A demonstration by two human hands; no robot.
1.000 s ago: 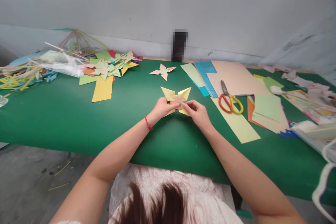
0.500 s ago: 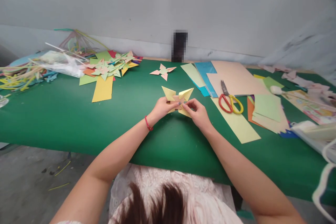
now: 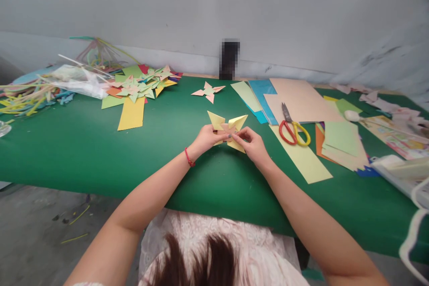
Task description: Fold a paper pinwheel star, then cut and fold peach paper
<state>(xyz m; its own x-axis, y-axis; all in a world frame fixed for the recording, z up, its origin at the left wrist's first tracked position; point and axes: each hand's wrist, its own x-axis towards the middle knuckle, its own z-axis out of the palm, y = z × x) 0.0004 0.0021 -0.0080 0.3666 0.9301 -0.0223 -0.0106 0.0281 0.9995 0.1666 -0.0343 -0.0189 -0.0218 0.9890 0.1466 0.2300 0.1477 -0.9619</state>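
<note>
"Head view, what's in my fingers down there?"
"I have a yellow-and-pink paper star (image 3: 225, 128) between them: my left hand (image 3: 208, 137) pinches its left side, my right hand (image 3: 251, 143) grips near the lower right point. Scissors (image 3: 287, 119) lie right of my right fingers"
"Step, and the next move?"
"Tucking or creasing the middle, I'd judge; next calls for a steady left hold and light right pressure"
"Against half a second ago?"
"The star's right-hand points sit slightly lower in view; both grips look much the same"
</note>
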